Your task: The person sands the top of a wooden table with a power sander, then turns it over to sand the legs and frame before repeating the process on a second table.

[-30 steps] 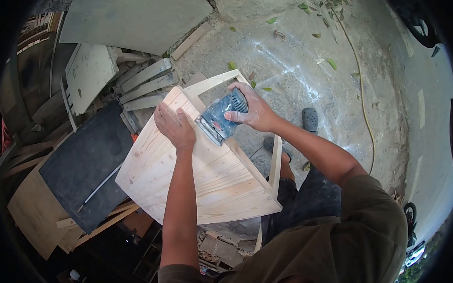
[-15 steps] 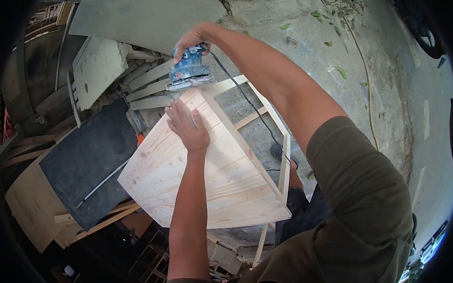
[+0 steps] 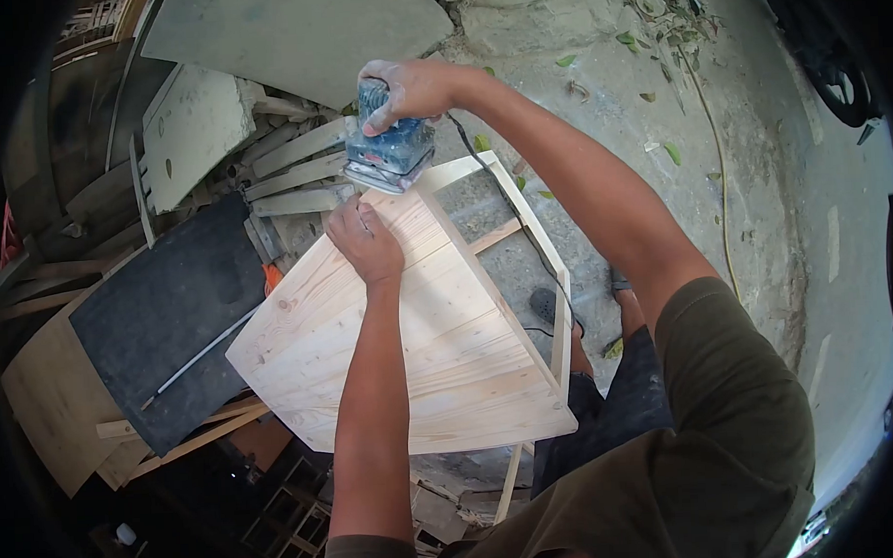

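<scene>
My right hand (image 3: 405, 89) is wrapped around the top of a blue, dust-coated electric sander (image 3: 391, 148). The sander is tilted at the far corner of a pale wooden panel (image 3: 429, 348), its pad facing down at the edge. My left hand (image 3: 367, 244) lies on the panel near that corner, just below the sander. Its fingers bend over the panel's upper left edge and their tips are hidden, while the thumb stays on top. A black cord (image 3: 507, 193) trails from the sander over the light wooden frame (image 3: 544, 241) attached beneath the panel.
Stacked scrap boards (image 3: 300, 171) lie beyond the far corner. To the left is a black sheet (image 3: 178, 323) with a thin metal rod (image 3: 201, 356) on it. A yellowish hose or cord (image 3: 723, 181) runs along the concrete floor (image 3: 661, 232). A person's shoe (image 3: 544, 303) shows below the frame.
My right hand has moved the sander slightly right and toward me, turning it. My left hand's fingers, spread flat before, now curl at the panel's edge.
</scene>
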The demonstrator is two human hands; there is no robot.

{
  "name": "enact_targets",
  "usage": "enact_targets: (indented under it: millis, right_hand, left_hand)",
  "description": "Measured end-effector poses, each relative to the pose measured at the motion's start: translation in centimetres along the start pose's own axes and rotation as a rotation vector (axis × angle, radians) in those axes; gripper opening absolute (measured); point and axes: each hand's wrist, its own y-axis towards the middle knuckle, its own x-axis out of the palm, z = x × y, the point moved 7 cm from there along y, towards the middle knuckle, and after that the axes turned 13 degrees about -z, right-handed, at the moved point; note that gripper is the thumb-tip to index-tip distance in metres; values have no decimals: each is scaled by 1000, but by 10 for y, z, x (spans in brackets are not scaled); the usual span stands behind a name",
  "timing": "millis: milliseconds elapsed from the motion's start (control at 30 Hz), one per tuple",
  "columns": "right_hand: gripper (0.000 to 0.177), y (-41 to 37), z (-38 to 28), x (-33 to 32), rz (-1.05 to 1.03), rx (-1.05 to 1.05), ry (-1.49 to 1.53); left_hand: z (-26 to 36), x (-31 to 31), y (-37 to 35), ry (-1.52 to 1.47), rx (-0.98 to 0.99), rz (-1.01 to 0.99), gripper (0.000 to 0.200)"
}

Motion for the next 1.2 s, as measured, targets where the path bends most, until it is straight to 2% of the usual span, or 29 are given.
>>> enact_targets:
  millis: [67, 133, 267, 333, 400, 467, 533, 600, 667, 800, 867, 967, 1033, 1100, 1167, 1200]
  right_hand:
    - [100, -32, 18, 5, 128, -49, -16]
    - [96, -73, 50, 27, 342, -10, 63]
    - [92, -147, 86, 94, 341, 71, 399]
    - [92, -165, 94, 110, 335, 71, 417]
    - [93, -164, 101, 113, 340, 69, 447]
    - [96, -131, 102, 87, 390, 59, 483]
    - [94, -94, 86, 53, 275, 66, 597]
    - [95, -41, 90, 22, 238, -25, 504]
    - [97, -6, 77, 5, -31, 50, 313]
    - [91, -20, 8, -1, -13, 19, -78]
    - [82, -44, -30, 13, 289, -22, -444]
    - [70, -82, -58, 57, 377, -92, -570]
    - [63, -112, -64, 90, 426, -149, -555]
    - [59, -151, -57, 127, 436, -165, -526]
    - [56, -202, -49, 161, 406, -156, -512]
    - [57, -226, -42, 174, 393, -121, -474]
  left_hand:
    - [4, -1, 0, -19, 33, 1, 32]
    - [10, -3, 0, -26, 65, -4, 32]
    - [21, -4, 5, 39, 109, -70, 33]
    - [21, 1, 7, 26, 117, -115, 35]
    - [20, 1, 5, 26, 108, -132, 36]
    - [23, 1, 8, 43, 132, -122, 36]
    - [27, -1, 5, 81, 163, -83, 36]
    - [26, 0, 4, 88, 162, -95, 37]
    - [23, 2, 5, 86, 152, -101, 38]
    - [16, 2, 6, 1, 119, -95, 37]
    - [8, 7, 6, -24, 127, -81, 37]
    - [-2, 8, 5, -5, 44, -171, 35]
    - [18, 7, 10, -226, 10, -163, 34]
    - [22, 9, 2, -292, 21, -170, 32]
    - [-17, 12, 10, -215, 87, -160, 31]
    - [-2, 13, 11, -154, 195, -127, 32]
